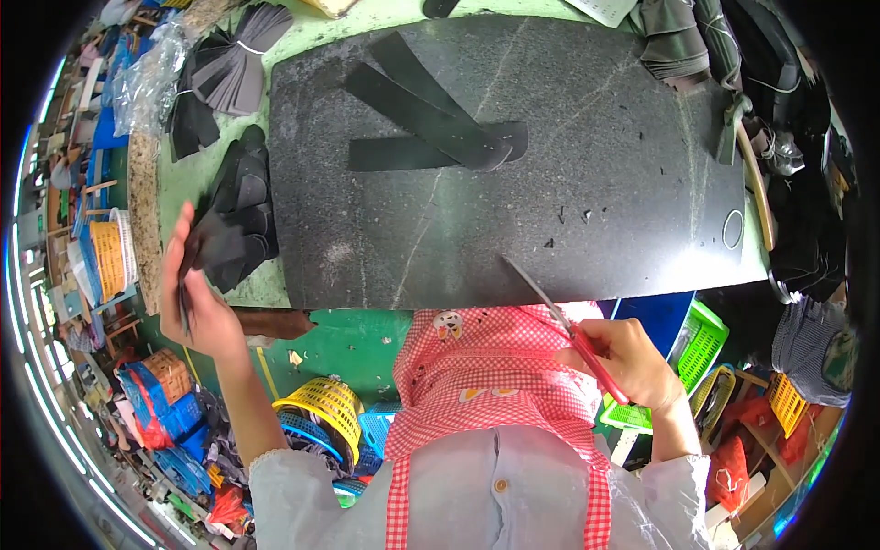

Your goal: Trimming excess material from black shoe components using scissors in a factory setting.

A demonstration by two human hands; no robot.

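Note:
My left hand (203,312) is raised at the left edge of the bench. Its thumb and fingers pinch a thin dark strip (220,243), partly smeared by motion. Right behind it lies a pile of dark, round-ended pieces (250,188). My right hand (628,356) is closed round the red handles of a pair of scissors (587,346). Their blades point up and left over the near edge of a dark board (367,229). Three long black strips (417,110) lie fanned on the far part of that board, their rounded ends overlapping.
Small black scraps (587,216) and a ring (732,229) lie on the board. A hammer (755,183) rests along its right edge. Tied bundles of dark strips (240,69) stand at the far left, more (674,41) at the far right. Below are yellow (325,408) and green baskets (704,335).

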